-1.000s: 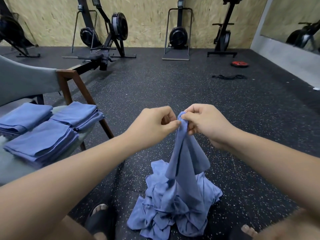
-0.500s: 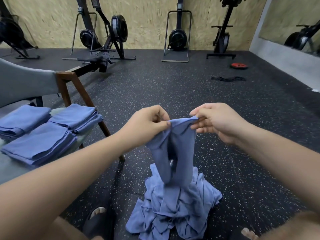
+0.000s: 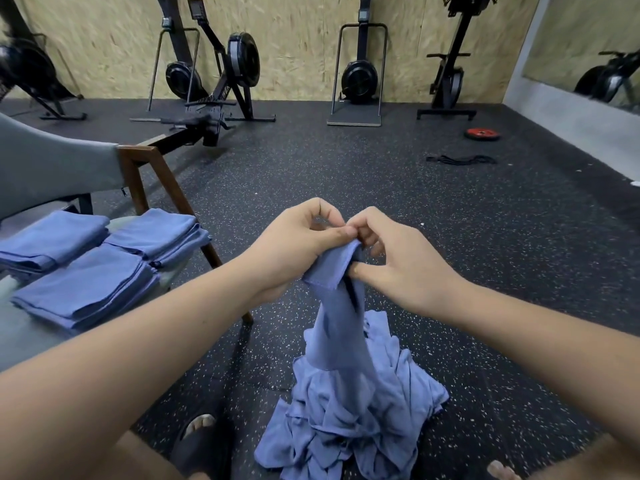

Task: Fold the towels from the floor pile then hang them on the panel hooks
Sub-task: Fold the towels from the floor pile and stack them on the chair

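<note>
— Where is the towel (image 3: 334,306) right now?
— Lifted at mid-frame. Its lower end trails into the floor pile (image 3: 356,420), which lies crumpled on the speckled floor (image 3: 346,174) between the person's feet.
— And the hands?
— The left hand (image 3: 298,244) pinches the towel's top edge between thumb and forefinger. The right hand (image 3: 398,261), touching the left, curls its fingers round the same edge, thumb beneath.
— Anything folded?
— Three stacks of folded towels (image 3: 86,292) lie on the chair (image 3: 138,174) at left.

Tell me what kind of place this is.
Probably a gym: exercise machines stand by the wooden wall, and a red weight plate lies on the speckled rubber floor.
</note>
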Demonstrator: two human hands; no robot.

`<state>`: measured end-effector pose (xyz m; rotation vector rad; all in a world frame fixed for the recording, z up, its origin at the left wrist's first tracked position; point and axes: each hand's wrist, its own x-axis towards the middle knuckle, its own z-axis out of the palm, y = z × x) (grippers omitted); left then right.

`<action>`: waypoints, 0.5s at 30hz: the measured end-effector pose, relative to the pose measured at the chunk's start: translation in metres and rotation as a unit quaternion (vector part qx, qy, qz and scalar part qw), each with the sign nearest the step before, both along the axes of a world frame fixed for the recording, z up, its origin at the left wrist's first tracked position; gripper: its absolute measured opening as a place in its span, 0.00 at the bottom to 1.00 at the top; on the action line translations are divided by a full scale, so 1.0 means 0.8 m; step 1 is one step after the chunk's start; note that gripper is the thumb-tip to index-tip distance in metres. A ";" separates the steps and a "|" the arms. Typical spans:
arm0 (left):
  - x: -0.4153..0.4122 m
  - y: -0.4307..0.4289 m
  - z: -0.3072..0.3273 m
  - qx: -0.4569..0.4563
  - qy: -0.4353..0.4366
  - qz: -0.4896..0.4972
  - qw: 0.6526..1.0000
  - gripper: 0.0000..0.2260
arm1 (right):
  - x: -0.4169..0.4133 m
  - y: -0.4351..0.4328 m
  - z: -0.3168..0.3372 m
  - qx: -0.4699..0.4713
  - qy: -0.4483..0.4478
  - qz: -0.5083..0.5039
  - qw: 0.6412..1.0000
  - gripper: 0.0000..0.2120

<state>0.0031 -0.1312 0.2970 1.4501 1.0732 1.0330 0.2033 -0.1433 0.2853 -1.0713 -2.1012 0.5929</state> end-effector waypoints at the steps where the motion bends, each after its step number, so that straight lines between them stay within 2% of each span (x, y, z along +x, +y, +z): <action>1: 0.000 -0.002 0.002 -0.006 -0.009 -0.002 1.000 0.07 | 0.001 0.000 0.000 -0.011 0.016 0.002 1.000 0.16; 4: 0.002 -0.005 0.008 -0.012 -0.025 -0.009 1.000 0.10 | 0.003 0.001 0.003 -0.036 0.050 0.006 0.998 0.15; 7: -0.001 -0.007 0.011 0.009 -0.029 -0.050 0.998 0.19 | 0.008 0.010 0.003 -0.036 0.068 -0.029 0.997 0.14; 10: -0.008 -0.011 0.010 0.067 0.063 -0.091 0.992 0.32 | 0.015 0.019 0.006 -0.040 0.093 -0.070 0.992 0.10; 12: -0.009 -0.011 0.007 0.096 0.090 -0.087 0.987 0.31 | 0.020 0.022 0.007 -0.040 0.088 -0.085 0.992 0.09; 15: -0.013 -0.005 0.006 0.103 0.050 -0.058 0.992 0.17 | 0.024 0.027 0.007 -0.043 0.071 -0.091 0.992 0.06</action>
